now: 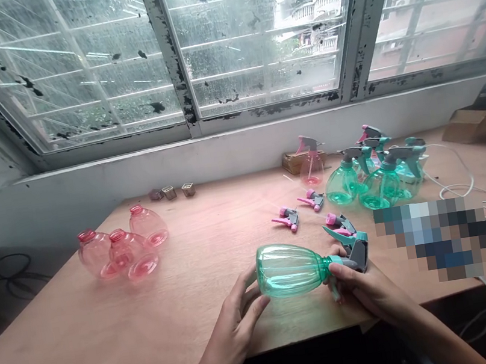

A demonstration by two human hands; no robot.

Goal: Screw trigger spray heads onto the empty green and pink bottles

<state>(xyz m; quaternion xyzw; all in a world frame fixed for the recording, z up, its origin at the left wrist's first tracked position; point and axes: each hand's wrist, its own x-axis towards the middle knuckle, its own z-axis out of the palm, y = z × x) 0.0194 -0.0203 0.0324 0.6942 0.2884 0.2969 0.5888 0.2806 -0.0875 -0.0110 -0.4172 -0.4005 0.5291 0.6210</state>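
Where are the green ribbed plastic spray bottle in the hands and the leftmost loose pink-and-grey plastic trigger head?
Green ribbed plastic spray bottle [283,270], head view, point on its body.
Leftmost pink-and-grey plastic trigger head [293,218], head view, point on its grey housing.

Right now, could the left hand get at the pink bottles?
Probably yes. The left hand is cupping the green bottle and would have to let go first, but only tabletop seems to lie between it and the pink bottles.

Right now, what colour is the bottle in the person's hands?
The spray bottle is translucent teal-green, with vertical ribs; it shows best in the head view.
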